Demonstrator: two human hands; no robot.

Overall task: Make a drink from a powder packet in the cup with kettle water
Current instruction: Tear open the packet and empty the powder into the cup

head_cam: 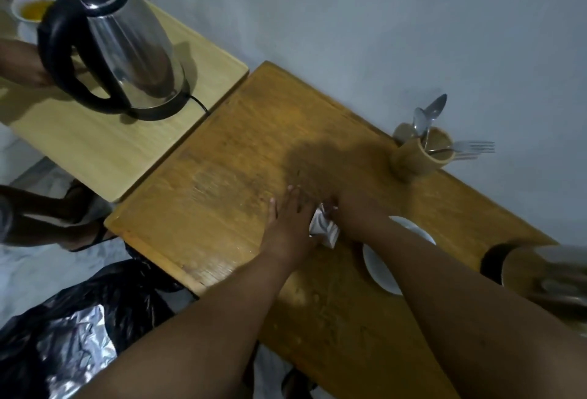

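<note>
While the small white-and-silver powder packet (324, 229) is lying on the brown wooden desk (222, 169), long axis pointing away from the person, the right hand (347, 212) is pinching its far end and the straight-fingered left hand (287, 223) is touching its left edge.

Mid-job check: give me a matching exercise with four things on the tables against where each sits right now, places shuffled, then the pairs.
Things:
1 kettle
2 packet
3 spoons
4 saucer

Places:
A in the holder by the wall
B partly under the right forearm
C on its base, pale table
D between left hand and right hand

Pairs: 1-C; 2-D; 3-A; 4-B
</note>
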